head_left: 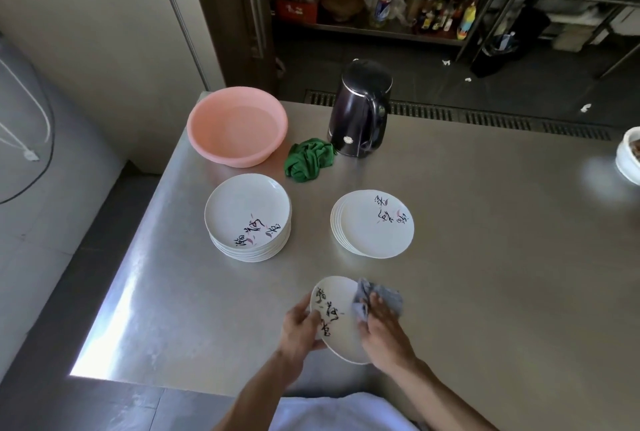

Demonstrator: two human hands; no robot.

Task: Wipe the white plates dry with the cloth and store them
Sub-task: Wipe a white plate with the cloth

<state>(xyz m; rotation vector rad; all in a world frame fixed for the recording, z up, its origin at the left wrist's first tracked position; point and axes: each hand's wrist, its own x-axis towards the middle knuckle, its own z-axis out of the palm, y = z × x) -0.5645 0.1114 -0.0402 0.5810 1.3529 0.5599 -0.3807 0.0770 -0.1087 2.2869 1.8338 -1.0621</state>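
The left hand (299, 325) is gripping the rim of a round white plate with black lettering (341, 323), tilted over the steel table (485, 257), while the right hand (382, 323) is clutching a bunched grey cloth (384, 295) against it. Two matching plate stacks (247, 212) are sitting beyond.

brushed steel table (485, 257), glossy white plates (247, 209), matt pink plastic basin (237, 125), crumpled green cloth (308, 160), shiny dark kettle (360, 112)

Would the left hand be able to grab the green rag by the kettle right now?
Probably not yet. The left hand is busy holding the plate, and the green rag lies far off, past the left stack and right stack.
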